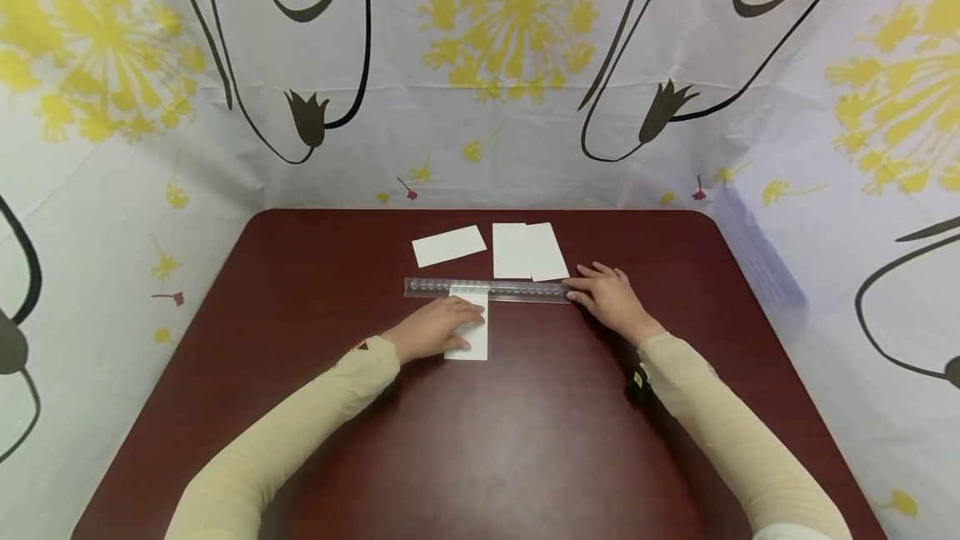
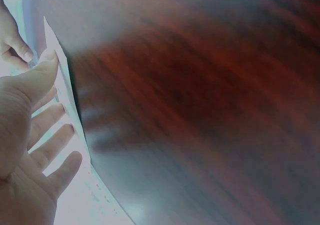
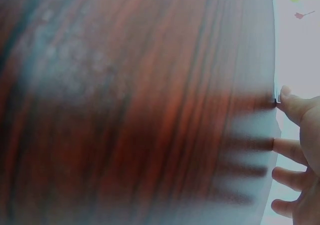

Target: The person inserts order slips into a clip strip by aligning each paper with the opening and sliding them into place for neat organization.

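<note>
My left hand [image 1: 438, 330] rests on a white paper card [image 1: 477, 338], with fingers spread fairly straight over it. The left wrist view shows the thumb [image 2: 40, 77] and fingertips against the card [image 2: 62, 70]. Across the card's far end lies a clear ruler [image 1: 517, 292], running left to right. At the ruler's right end, my right hand [image 1: 613, 305] holds the tip between thumb and forefinger. Its other fingers [image 3: 287, 177] are spread apart in the right wrist view.
Beyond the ruler, a tilted white card [image 1: 450, 246] lies on the left, and two more white cards [image 1: 510, 250] [image 1: 547, 252] overlap slightly. The dark red table [image 1: 480, 457] is bounded by flower-patterned cloth [image 1: 420, 123] at the back and sides.
</note>
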A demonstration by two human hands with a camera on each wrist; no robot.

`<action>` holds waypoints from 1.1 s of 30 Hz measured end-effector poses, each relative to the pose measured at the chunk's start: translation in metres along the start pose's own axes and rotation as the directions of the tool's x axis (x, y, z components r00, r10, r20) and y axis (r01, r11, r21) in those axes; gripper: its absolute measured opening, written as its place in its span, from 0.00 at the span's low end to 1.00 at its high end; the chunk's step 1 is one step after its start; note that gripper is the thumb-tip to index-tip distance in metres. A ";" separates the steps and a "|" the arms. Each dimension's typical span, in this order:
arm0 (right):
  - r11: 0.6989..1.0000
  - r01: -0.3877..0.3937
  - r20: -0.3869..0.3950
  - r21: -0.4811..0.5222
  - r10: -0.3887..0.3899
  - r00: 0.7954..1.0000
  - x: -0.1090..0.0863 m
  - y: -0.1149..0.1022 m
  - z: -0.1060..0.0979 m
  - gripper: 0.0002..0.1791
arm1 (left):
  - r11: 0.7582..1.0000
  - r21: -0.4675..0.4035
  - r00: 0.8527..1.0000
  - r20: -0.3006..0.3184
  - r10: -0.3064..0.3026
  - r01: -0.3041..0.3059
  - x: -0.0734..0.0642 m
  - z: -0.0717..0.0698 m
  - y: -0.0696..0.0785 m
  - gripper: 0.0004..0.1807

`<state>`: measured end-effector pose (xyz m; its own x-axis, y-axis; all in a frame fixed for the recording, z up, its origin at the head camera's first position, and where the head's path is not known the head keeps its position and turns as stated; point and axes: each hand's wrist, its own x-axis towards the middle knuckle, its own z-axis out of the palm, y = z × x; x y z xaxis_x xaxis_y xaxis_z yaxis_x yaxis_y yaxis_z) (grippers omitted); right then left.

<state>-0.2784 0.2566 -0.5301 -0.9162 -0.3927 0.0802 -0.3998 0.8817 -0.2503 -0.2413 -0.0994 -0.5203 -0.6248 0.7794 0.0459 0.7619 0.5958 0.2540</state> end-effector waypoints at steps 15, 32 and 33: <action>1.000 0.000 -0.007 -0.005 -0.001 1.000 0.001 -0.001 0.000 0.20 | 1.000 0.003 1.000 -0.016 0.015 -0.015 0.000 0.002 0.003 0.25; 0.998 -0.038 0.014 0.039 0.038 0.999 0.005 -0.002 -0.002 0.19 | 0.999 0.032 1.000 -0.003 0.002 -0.002 0.000 0.004 0.001 0.26; 0.998 -0.042 0.015 0.046 0.041 0.999 0.005 -0.002 -0.002 0.19 | 0.999 0.032 1.000 -0.005 0.003 -0.003 -0.001 0.004 0.002 0.26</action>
<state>-0.2818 0.2531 -0.5269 -0.9313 -0.3600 0.0555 -0.3596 0.8845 -0.2972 -0.2391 -0.0982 -0.5236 -0.6233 0.7803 0.0512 0.7687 0.5995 0.2228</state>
